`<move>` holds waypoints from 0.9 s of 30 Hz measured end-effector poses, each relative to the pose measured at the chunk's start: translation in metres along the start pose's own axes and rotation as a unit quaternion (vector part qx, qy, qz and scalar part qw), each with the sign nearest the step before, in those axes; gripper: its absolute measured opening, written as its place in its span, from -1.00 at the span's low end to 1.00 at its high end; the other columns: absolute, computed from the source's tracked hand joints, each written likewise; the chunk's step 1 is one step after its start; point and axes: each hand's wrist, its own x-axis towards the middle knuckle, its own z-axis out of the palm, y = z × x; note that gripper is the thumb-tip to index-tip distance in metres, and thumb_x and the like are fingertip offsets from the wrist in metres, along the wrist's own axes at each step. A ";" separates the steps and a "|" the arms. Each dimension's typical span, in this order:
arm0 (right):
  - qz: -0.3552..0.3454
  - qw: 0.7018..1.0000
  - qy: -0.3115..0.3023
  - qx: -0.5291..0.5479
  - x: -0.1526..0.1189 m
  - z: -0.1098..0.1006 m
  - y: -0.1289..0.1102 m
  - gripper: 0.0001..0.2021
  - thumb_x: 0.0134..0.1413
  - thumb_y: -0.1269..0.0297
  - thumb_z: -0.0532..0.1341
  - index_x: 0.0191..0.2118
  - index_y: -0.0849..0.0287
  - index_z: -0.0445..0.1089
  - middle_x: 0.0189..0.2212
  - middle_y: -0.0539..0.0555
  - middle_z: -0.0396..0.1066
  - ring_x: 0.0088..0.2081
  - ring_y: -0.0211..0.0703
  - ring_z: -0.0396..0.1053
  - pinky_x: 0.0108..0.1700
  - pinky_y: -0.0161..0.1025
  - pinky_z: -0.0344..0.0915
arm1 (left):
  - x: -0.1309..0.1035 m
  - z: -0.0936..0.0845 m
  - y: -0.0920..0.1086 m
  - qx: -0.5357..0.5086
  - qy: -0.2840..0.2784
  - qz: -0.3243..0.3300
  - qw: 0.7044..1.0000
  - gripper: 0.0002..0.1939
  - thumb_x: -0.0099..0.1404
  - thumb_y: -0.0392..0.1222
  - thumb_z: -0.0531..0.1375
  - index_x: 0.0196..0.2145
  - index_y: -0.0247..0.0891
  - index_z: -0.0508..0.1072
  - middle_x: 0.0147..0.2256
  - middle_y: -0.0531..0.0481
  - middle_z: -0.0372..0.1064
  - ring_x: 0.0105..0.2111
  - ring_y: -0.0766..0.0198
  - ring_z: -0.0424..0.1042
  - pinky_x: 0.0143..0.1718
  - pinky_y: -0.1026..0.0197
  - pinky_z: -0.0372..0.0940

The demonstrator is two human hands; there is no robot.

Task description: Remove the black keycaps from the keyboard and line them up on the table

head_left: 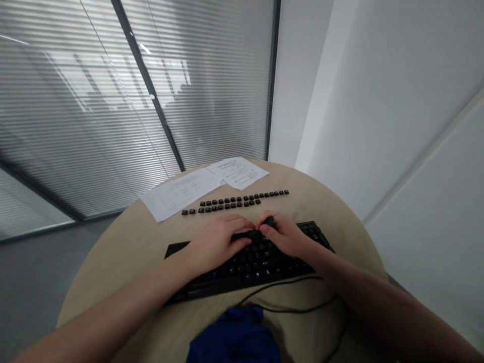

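A black keyboard lies on the round wooden table, slightly tilted in view. My left hand rests over its upper middle, fingers and thumb apart, with the fingertips near the top edge. Close beside it on the right, my right hand is closed around a small dark object above the keyboard's top rows. What that object is cannot be made out. Behind the keyboard, several loose black keycaps stand in two rows.
Two printed paper sheets lie at the table's far left edge. A blue cloth is at the near edge, beside a black cable. Beyond the round table are glass panels with blinds and a white wall.
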 end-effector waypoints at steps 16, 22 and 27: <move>0.025 0.999 0.043 0.008 0.007 -0.016 0.006 -0.82 0.31 0.16 0.17 -0.30 0.10 0.40 -0.49 0.00 0.43 -0.49 -0.19 0.35 -0.44 -0.27 0.25 | 0.042 -0.004 0.002 -0.034 -0.024 -0.117 0.992 -0.87 0.26 -0.20 0.35 -0.22 -0.14 0.68 -0.39 0.10 0.59 -0.42 0.28 0.50 -0.25 0.24 0.34; 0.006 0.995 0.101 -0.020 0.011 -0.028 0.017 -0.75 0.32 0.11 0.16 -0.35 0.11 0.38 -0.55 -0.04 0.34 -0.52 -0.21 0.29 -0.44 -0.26 0.22 | 0.062 0.007 -0.030 -0.146 -0.003 -0.098 0.985 -0.81 0.26 -0.14 0.35 -0.17 -0.20 0.64 -0.37 0.04 0.60 -0.39 0.25 0.51 -0.31 0.24 0.36; 0.051 0.970 0.237 -0.030 0.015 -0.046 0.038 -0.62 0.37 -0.10 0.09 -0.31 0.11 0.34 -0.56 -0.04 0.30 -0.51 -0.18 0.27 -0.45 -0.26 0.20 | 0.101 0.019 -0.062 -0.018 0.032 -0.117 0.992 -0.80 0.37 -0.16 0.24 -0.11 -0.25 0.60 -0.30 -0.04 0.61 -0.31 0.21 0.55 -0.25 0.19 0.40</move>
